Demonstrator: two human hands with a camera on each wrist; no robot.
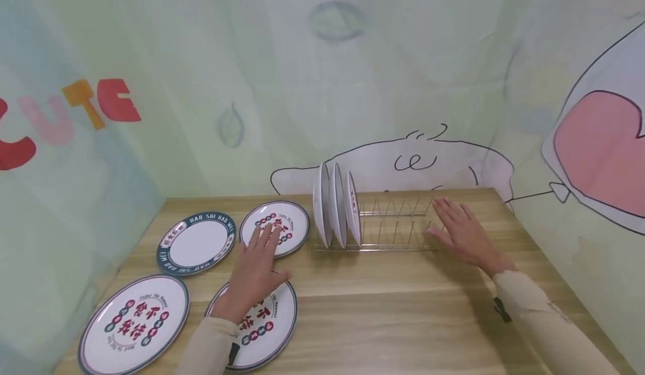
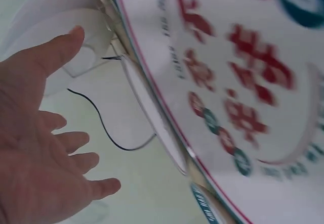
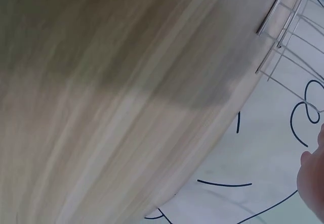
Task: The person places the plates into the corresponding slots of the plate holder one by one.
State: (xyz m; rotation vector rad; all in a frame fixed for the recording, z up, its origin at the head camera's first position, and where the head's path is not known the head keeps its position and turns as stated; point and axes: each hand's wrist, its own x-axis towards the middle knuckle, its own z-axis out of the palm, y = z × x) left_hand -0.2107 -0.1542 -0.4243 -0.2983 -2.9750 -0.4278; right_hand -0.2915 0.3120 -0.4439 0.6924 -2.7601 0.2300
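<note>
My left hand (image 1: 252, 277) hovers with spread fingers over a white plate with red characters (image 1: 272, 338) on the table. Its fingertips overlap the view of a smaller similar plate (image 1: 297, 226) behind. In the left wrist view the left hand (image 2: 45, 133) holds nothing. The right hand (image 1: 463, 234), fingers extended, is at the right end of a wire dish rack (image 1: 388, 247); whether it touches the wires I cannot tell. Three plates stand upright in the rack's left slots: one leftmost (image 1: 318, 207), a middle one (image 1: 335, 212) and a right one (image 1: 354, 212).
A plate with a dark teal rim (image 1: 170, 252) lies at the back left of the wooden table (image 1: 383, 324). Nearer, a large plate with red characters (image 1: 136, 352) lies by the left edge. Printed fabric (image 1: 282, 84) hangs behind the table and at both sides.
</note>
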